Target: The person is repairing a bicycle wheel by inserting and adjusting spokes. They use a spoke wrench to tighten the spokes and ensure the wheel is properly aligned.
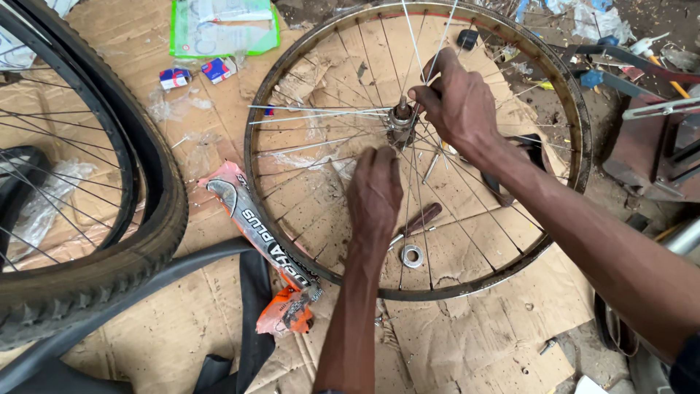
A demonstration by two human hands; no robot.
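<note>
my right hand [459, 102] pinches a thin spoke [430, 51] by the hub [401, 120]; my left hand [374, 191] rests just below, grip hidden. pull hard and it could bend.

The bare metal bicycle rim [251, 157] lies flat on brown cardboard sheets [474, 343], and its thin steel spokes [321, 109] fan so tightly toward the hub [400, 120] that a hand fits only through the wider gaps near the rim. The left hand [374, 191] and right hand [458, 102] crowd the hub itself. Inside the wheel, a wooden-handled screwdriver [421, 218] and a steel washer [412, 256] lie under the spokes. To the left, an orange inner-tube packet [251, 226] and a black tyred wheel [138, 241] close that side; open cardboard lies below the rim.
</note>
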